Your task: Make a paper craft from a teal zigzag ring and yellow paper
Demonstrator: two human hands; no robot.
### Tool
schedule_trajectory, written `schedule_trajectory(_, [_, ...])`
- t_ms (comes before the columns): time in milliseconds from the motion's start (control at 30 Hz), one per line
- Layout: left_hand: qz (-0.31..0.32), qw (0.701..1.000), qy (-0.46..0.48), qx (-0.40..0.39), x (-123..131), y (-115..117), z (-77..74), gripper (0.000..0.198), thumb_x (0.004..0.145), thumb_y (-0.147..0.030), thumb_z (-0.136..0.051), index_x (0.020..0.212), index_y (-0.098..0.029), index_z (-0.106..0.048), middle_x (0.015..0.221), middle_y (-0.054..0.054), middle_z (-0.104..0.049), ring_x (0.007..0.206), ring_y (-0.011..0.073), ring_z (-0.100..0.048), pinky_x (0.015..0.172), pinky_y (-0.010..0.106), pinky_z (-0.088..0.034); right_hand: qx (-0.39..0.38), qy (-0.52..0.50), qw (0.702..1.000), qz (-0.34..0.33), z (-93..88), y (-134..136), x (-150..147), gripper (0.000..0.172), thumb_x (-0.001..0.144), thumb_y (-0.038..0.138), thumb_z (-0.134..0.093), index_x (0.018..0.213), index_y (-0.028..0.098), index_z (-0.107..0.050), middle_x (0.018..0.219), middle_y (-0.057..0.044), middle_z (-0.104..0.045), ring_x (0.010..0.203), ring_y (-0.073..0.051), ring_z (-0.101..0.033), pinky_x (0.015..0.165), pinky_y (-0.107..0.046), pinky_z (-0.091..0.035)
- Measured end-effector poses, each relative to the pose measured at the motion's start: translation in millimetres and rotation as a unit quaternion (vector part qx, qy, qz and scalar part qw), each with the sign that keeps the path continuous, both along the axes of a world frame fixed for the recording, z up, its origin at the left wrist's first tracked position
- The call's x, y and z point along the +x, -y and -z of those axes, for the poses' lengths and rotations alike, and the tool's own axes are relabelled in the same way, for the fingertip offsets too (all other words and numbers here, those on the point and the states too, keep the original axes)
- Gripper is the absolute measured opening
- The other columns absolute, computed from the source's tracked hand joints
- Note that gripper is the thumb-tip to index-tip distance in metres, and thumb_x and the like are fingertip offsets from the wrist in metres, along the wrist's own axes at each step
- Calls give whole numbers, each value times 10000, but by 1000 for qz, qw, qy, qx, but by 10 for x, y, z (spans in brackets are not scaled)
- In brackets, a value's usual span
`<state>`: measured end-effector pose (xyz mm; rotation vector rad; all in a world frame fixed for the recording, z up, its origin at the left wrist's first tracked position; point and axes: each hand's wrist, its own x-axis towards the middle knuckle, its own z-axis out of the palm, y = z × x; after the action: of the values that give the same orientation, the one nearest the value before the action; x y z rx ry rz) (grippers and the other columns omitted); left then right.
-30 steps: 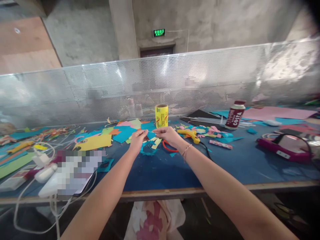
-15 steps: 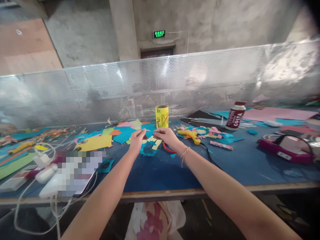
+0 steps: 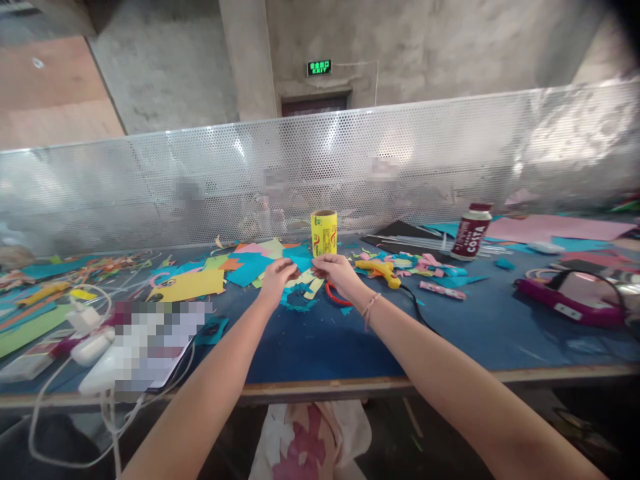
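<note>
My left hand [image 3: 277, 277] and my right hand [image 3: 337, 271] meet over the middle of the blue table [image 3: 320, 340], both pinching the ends of a small blue paper strip [image 3: 303, 264] held between their fingertips. Under the hands lie teal and yellow paper scraps [image 3: 300, 293] and red-handled scissors [image 3: 336, 295]. A yellow tape roll [image 3: 323, 232] stands upright just behind the hands. A yellow glue gun [image 3: 380, 269] lies to the right of my right hand, its black cord running toward me.
Coloured paper sheets [image 3: 195, 283] litter the left. White chargers and cables [image 3: 90, 337] sit at the near left. A Costa bottle [image 3: 469, 231] stands back right, a pink device [image 3: 570, 293] far right. A perforated metal screen [image 3: 320, 167] closes the table's far side.
The hands have lowered slightly toward the table, staying together on the blue strip. Nothing else has moved.
</note>
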<state>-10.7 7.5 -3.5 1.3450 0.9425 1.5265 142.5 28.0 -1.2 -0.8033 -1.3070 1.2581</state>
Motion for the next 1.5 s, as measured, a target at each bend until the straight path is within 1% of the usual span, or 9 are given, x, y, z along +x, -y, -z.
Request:
schedule_trajectory(133, [6,999,-35,8,21,15,8,223,597,-331,-661,574,-159,-521,518,-21,-542,569,140,-569,623,279,-456,-2,24,1000,-6,-1,11,1,293,553,408,-705,601,145,-585,565,-29,-595,531,-114,-554,580,-262,-474])
schedule_trajectory(233, [-24,999,-45,9,3,3,7,223,607,-344,-651,586,-157,-532,511,-20,-543,551,134,-561,612,276,-457,77,119,989,36,-12,36,0,252,636,376,-643,732,145,-610,679,-47,-617,637,-139,-581,646,-292,-488])
schedule_trajectory(367, [-38,998,-59,-8,-13,-7,6,214,610,-326,-636,548,-156,-522,492,-19,-539,526,125,-547,590,265,-453,271,264,920,100,-20,93,-1,372,647,273,-653,1000,174,-587,998,-87,-577,869,-172,-564,715,-300,-491])
schedule_trajectory(500, [-20,997,-73,-2,-2,10,-4,215,609,-317,-632,537,-159,-505,488,-28,-522,536,125,-551,583,256,-449,350,313,877,99,-4,91,9,258,722,257,-595,968,183,-616,959,-83,-561,891,-172,-552,742,-302,-488])
schedule_trajectory(667, [-8,997,-75,-8,8,31,-22,264,586,-366,-656,535,-161,-497,486,-32,-505,546,136,-557,587,266,-450,343,327,874,106,15,49,19,208,753,268,-563,927,194,-648,892,-65,-590,781,-148,-562,716,-293,-479])
schedule_trajectory(967, [18,997,-70,-8,14,52,-47,289,630,-430,-641,629,-148,-579,576,9,-589,568,131,-560,614,270,-461,347,365,859,96,-61,131,8,197,780,272,-532,889,190,-674,792,-56,-625,750,-147,-560,709,-267,-451])
schedule_trajectory(1133, [20,997,-68,-6,7,43,-35,312,632,-451,-638,625,-145,-577,571,13,-586,566,131,-559,613,269,-465,338,356,867,85,-77,130,10,172,772,267,-541,843,182,-672,771,-51,-618,720,-137,-552,692,-254,-441])
schedule_trajectory(1367, [18,997,-73,0,5,35,-25,315,635,-458,-630,644,-146,-587,579,19,-593,576,136,-566,621,276,-471,337,347,872,76,-108,176,-1,246,783,326,-509,600,175,-575,628,-12,-509,616,-112,-483,596,-224,-402])
schedule_trajectory(1500, [14,997,-81,-5,11,44,-37,263,619,-401,-642,630,-146,-574,550,0,-567,573,140,-570,612,274,-472,330,339,877,83,-94,156,-4,270,803,307,-458,575,176,-516,603,0,-483,610,-110,-464,590,-225,-377])
